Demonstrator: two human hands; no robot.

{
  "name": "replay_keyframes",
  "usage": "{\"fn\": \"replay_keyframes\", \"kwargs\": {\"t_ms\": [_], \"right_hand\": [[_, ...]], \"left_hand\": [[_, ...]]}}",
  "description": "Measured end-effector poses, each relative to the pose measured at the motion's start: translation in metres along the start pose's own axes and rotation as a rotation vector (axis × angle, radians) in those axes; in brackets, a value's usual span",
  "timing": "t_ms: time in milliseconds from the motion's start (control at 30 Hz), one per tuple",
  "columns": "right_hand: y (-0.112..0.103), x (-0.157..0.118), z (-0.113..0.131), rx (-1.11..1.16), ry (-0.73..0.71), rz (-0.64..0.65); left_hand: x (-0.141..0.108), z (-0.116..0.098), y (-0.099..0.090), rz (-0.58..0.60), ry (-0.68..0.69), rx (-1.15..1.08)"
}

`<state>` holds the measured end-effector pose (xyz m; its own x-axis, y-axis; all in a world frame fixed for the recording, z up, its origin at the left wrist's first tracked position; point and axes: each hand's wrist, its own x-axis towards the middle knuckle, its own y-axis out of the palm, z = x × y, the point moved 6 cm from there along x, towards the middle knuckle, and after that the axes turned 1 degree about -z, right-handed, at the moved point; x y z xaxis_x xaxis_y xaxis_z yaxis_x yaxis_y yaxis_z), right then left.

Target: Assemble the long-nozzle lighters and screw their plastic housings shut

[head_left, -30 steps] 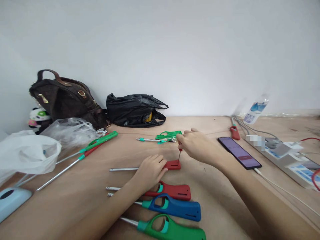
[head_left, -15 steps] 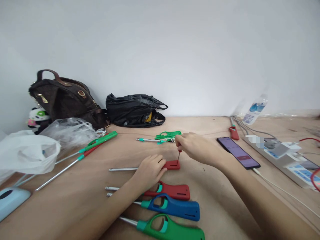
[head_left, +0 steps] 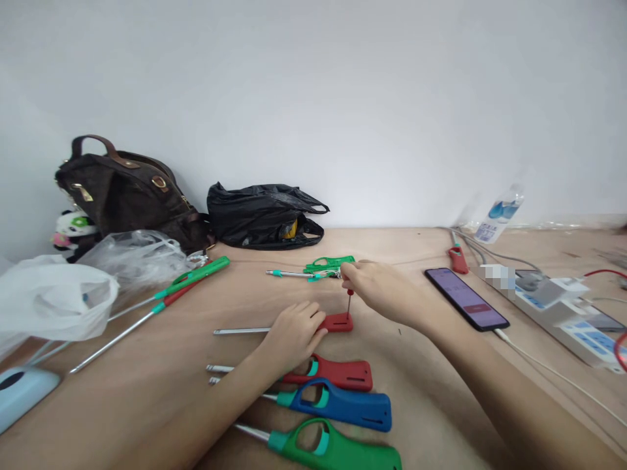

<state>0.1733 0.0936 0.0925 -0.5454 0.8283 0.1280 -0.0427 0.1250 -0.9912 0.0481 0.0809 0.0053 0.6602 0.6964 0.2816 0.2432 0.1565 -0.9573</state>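
Note:
A red long-nosed lighter [head_left: 339, 322] lies on its side in the middle of the table, its metal tube pointing left. My left hand [head_left: 296, 331] covers its trigger part and holds it down, fingers bent over it. In my right hand [head_left: 365, 282] is a small screwdriver [head_left: 349, 301] with a red handle, closed in the fingers. Its shaft stands nearly upright, with the tip at the right end of the lighter's handle. Closer to me lie another red lighter [head_left: 345, 374], a blue lighter [head_left: 343, 406] and a green lighter [head_left: 343, 450].
Opened green lighter parts [head_left: 328, 264] lie behind my hands. A phone [head_left: 465, 297] and a power strip [head_left: 548, 313] with cables are at right, near a bottle [head_left: 499, 214]. Plastic bags [head_left: 63, 297], a backpack [head_left: 122, 196] and more lighters [head_left: 193, 277] occupy the left.
My right hand has shifted very slightly left, and the screwdriver is more upright. My left hand and the red lighter stay in place.

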Motion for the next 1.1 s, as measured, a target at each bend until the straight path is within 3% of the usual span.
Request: {"fn": "replay_keyframes", "kwargs": {"t_ms": [133,300,600,767,867,933,1033,1100], "right_hand": [[-0.002,-0.004,-0.003,0.120,-0.045,0.017],[-0.002,0.003,0.001,0.023,0.012,0.005],[0.013,0.005,0.000,-0.138,0.265,-0.070],[0.012,0.001,0.003,-0.123,0.322,-0.081],[0.012,-0.002,-0.020,0.036,0.323,-0.095],[0.014,-0.008,-0.049,0.164,0.386,-0.175],[0.024,-0.022,-0.090,0.067,0.542,-0.316],[0.044,-0.027,-0.101,-0.060,0.570,-0.228]], "left_hand": [[-0.001,0.001,0.000,-0.006,0.000,0.000],[0.001,0.001,0.001,0.018,-0.014,0.013],[0.002,0.000,0.000,0.009,-0.008,0.039],[0.001,-0.001,-0.001,0.026,-0.014,0.025],[0.001,0.001,-0.002,0.013,-0.030,-0.002],[0.001,0.003,-0.002,0.012,-0.048,-0.013],[0.001,0.005,-0.001,0.012,-0.060,-0.018],[0.002,0.005,-0.001,0.020,-0.060,-0.016]]}}
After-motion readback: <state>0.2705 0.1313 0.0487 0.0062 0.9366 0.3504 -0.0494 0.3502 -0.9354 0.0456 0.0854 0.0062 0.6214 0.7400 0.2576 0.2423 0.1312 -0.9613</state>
